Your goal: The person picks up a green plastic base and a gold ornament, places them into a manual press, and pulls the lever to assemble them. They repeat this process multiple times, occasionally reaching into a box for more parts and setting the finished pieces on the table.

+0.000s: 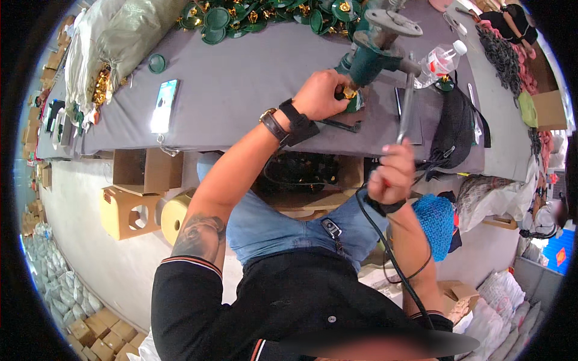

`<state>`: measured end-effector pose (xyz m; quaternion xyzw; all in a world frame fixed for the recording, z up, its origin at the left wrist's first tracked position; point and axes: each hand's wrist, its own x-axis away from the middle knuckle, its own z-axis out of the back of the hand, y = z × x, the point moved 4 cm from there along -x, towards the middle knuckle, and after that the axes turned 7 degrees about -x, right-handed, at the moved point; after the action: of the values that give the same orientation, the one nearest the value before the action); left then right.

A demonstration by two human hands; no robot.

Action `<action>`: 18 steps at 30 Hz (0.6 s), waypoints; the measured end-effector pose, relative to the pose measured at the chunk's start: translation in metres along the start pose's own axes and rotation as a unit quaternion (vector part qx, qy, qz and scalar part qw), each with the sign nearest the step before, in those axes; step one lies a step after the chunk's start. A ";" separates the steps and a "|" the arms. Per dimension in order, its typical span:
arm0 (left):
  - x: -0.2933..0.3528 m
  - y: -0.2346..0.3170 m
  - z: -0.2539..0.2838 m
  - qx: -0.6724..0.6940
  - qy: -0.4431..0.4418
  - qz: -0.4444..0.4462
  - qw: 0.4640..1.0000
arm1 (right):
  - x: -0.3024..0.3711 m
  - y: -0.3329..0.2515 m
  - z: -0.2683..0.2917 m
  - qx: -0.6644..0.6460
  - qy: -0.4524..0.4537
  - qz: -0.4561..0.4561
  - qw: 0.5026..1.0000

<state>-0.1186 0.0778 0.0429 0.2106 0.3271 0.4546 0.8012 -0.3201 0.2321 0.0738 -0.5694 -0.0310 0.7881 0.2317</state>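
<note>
A dark green hand press stands at the table's near side, with a steel lever hanging down at its right. My left hand is closed at the press's lower end, its fingers pinching a small gold piece. Below that gold piece a green disc shows, partly hidden by the fingers and the press. Somewhat blurred, my right hand is wrapped round the lower end of the lever.
Many green discs with gold pieces lie heaped along the far side of the grey-covered table. A phone and a sack are to the left. A plastic bottle and a black bag sit right of the press.
</note>
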 end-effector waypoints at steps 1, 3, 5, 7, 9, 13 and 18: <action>0.002 -0.002 0.001 -0.002 0.000 -0.017 1.000 | 0.002 -0.002 0.000 0.035 -0.029 -0.002 0.999; 0.005 0.000 -0.002 0.001 -0.004 -0.036 0.999 | -0.025 -0.005 0.009 0.008 -0.072 0.012 0.997; 0.000 -0.004 -0.002 0.001 -0.035 -0.018 0.999 | -0.066 -0.014 0.018 -0.039 -0.138 0.042 0.989; 0.000 -0.011 0.004 0.015 -0.035 -0.005 0.999 | -0.116 -0.006 0.033 -0.023 -0.122 0.047 0.991; 0.006 -0.016 0.001 0.055 -0.038 0.019 0.998 | -0.172 0.002 0.039 -0.107 0.014 -0.127 0.986; -0.004 -0.004 -0.003 0.042 -0.049 -0.005 0.998 | -0.232 0.130 0.038 -0.122 -0.049 -0.127 0.983; 0.010 -0.009 0.004 0.042 -0.015 0.016 0.999 | -0.262 0.056 0.027 -0.135 0.102 -0.207 0.964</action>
<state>-0.1070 0.0814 0.0364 0.2565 0.3304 0.4501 0.7890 -0.2988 0.0831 0.2969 -0.6538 -0.2304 0.6493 0.3129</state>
